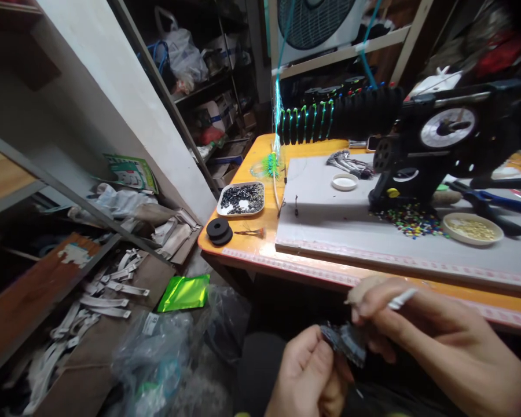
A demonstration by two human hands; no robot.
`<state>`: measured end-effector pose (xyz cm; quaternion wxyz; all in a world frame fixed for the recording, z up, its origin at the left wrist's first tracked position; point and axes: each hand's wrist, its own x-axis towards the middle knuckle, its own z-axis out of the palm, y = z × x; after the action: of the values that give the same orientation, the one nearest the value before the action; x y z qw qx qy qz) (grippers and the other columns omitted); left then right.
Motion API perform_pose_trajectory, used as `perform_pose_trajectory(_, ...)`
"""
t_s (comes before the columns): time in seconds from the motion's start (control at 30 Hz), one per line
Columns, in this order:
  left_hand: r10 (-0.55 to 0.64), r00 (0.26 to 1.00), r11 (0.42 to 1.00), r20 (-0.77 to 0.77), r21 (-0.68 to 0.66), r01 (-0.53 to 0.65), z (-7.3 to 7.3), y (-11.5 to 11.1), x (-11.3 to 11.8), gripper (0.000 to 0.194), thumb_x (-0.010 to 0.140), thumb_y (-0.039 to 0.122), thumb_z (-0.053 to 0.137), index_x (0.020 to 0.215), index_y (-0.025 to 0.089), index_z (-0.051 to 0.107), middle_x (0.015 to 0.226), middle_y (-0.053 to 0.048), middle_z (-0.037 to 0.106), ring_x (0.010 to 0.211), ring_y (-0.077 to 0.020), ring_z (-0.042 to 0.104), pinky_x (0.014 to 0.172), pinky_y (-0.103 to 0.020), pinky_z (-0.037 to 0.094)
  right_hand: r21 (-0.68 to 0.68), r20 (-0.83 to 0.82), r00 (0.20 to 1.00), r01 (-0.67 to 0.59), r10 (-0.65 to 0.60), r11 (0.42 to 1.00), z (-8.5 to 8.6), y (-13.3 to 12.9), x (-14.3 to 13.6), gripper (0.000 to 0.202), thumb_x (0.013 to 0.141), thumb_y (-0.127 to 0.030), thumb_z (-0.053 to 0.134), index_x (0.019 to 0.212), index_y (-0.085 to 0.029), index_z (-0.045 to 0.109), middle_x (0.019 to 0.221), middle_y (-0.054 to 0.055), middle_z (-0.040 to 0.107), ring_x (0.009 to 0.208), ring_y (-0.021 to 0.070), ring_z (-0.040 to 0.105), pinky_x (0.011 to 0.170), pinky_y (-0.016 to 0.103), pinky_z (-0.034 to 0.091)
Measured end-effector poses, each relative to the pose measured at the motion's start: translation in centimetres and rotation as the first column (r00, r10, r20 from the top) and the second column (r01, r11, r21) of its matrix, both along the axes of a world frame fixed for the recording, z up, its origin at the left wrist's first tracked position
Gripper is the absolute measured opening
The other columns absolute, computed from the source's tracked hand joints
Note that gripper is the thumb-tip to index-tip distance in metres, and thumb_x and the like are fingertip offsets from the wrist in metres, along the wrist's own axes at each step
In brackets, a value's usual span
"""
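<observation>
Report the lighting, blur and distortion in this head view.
Head view: wide-angle bending curves the orange table edge; the left hand, right hand and small dark bundle they hold are softly blurred; the upper corners fall dark; glare glints off the shiny green foil pouch.

Single view, worn on my head. It looks forward and down, turned a little left: my hands sit close at the bottom edge, the desk point(260, 246) ahead, the shelves point(47, 185) at left.
</observation>
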<state>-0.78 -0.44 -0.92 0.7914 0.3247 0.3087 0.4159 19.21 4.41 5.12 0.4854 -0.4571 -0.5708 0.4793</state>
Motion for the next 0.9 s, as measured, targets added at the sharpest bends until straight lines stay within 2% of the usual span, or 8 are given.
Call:
perform_pose_trajectory(0.13, -0.085, 0.992, 0.996, 0.091, -0.025, 0.088, -1.0, -0.4, 0.2, 0.067, 0.09, 0.082, 0.087, 0.085, 0.019, 0.065, 0.047, 0.013, 0.034, 0.039, -0.0039, 0.023, 0.047, -0.026, 0.016, -0.045, -0.022, 0.998, -0.061, 0.06, 0.997, -0.7, 0.4, 0.0, 0.049, 0.098, -0.071, 0.085, 0.086, -0.024, 0.08, 0.074, 0.002, 0.067, 0.06, 0.0132, 0.058, 0.052, 0.021, 0.055)
perform_pose_trajectory(0.2, -0.1, 0.989, 0.994, 0.111, -0.027, 0.103, -1.7, -0.5, 0.1, 0.068, 0.088, 0.082, 0.088, 0.083, 0.018, 0.067, 0.048, 0.012, 0.034, 0.04, -0.0029, 0.022, 0.049, -0.027, 0.013, -0.081, -0.047, 0.996, -0.084, 0.081, 0.993, -1.0, 0.5, -0.3, 0.048, 0.101, -0.072, 0.081, 0.089, -0.025, 0.079, 0.08, 0.002, 0.069, 0.059, 0.0121, 0.054, 0.05, 0.021, 0.052)
perform_pose_trajectory(0.33, -0.132, 0.981, 0.991, 0.143, -0.002, 0.134, -2.9, -0.5, -0.1, 0.068, 0.089, 0.079, 0.089, 0.085, 0.014, 0.074, 0.051, 0.009, 0.043, 0.041, -0.0032, 0.028, 0.05, -0.027, 0.015, -0.178, -0.078, 0.985, -0.165, 0.153, 0.97, -1.3, 0.6, -1.0, 0.051, 0.095, -0.072, 0.087, 0.086, -0.023, 0.078, 0.077, 0.001, 0.067, 0.06, 0.013, 0.054, 0.052, 0.023, 0.05)
perform_pose_trajectory(0.47, -0.125, 0.972, 0.992, 0.198, 0.016, 0.125, -3.8, -0.4, -0.1, 0.068, 0.091, 0.08, 0.088, 0.087, 0.014, 0.073, 0.051, 0.01, 0.042, 0.039, -0.0022, 0.027, 0.049, -0.025, 0.016, -0.215, -0.076, 0.994, -0.091, 0.076, 0.972, -1.2, 1.1, -1.3, 0.06, 0.095, -0.083, 0.08, 0.09, -0.024, 0.077, 0.072, -0.001, 0.066, 0.057, 0.0128, 0.052, 0.05, 0.022, 0.048)
perform_pose_trajectory(0.57, -0.102, 0.963, 0.995, 0.249, 0.023, 0.099, -4.4, -0.4, 0.1, 0.068, 0.089, 0.08, 0.089, 0.092, 0.014, 0.073, 0.055, 0.008, 0.048, 0.039, -0.0026, 0.031, 0.047, -0.024, 0.019, -0.203, -0.059, 0.996, -0.078, 0.068, 0.976, -1.3, 1.3, -1.3, 0.062, 0.089, -0.082, 0.088, 0.087, -0.021, 0.078, 0.069, 0.001, 0.067, 0.054, 0.0128, 0.053, 0.046, 0.024, 0.048)
perform_pose_trajectory(0.7, -0.115, 0.934, 0.993, 0.339, 0.034, 0.11, -4.1, -0.2, 0.1, 0.065, 0.092, 0.079, 0.086, 0.084, 0.019, 0.064, 0.05, 0.012, 0.039, 0.035, -0.0028, 0.027, 0.045, -0.022, 0.02, -0.142, -0.06, 0.998, -0.017, 0.009, 0.99, -1.4, 1.2, -1.4, 0.06, 0.096, -0.08, 0.082, 0.086, -0.021, 0.077, 0.064, -0.001, 0.062, 0.055, 0.0137, 0.055, 0.047, 0.023, 0.049)
perform_pose_trajectory(0.83, -0.185, 0.876, 0.983, 0.446, 0.088, 0.163, -2.8, 0.4, -0.1, 0.058, 0.101, 0.068, 0.08, 0.077, 0.022, 0.055, 0.045, 0.013, 0.034, 0.031, -0.0034, 0.023, 0.042, -0.021, 0.019, -0.063, -0.064, 0.997, -0.042, 0.038, 0.997, -1.0, 0.8, -1.8, 0.056, 0.095, -0.077, 0.085, 0.086, -0.021, 0.08, 0.077, 0.004, 0.073, 0.055, 0.014, 0.059, 0.045, 0.025, 0.052)
perform_pose_trajectory(0.9, -0.225, 0.838, 0.974, 0.497, 0.123, 0.189, -2.0, 0.8, -0.2, 0.057, 0.103, 0.063, 0.078, 0.073, 0.024, 0.05, 0.044, 0.013, 0.033, 0.03, -0.0035, 0.021, 0.038, -0.02, 0.019, -0.024, -0.052, 0.998, -0.044, 0.043, 0.999, -0.8, 0.8, -2.0, 0.051, 0.096, -0.072, 0.088, 0.085, -0.022, 0.081, 0.074, 0.003, 0.071, 0.056, 0.0141, 0.059, 0.048, 0.025, 0.054)
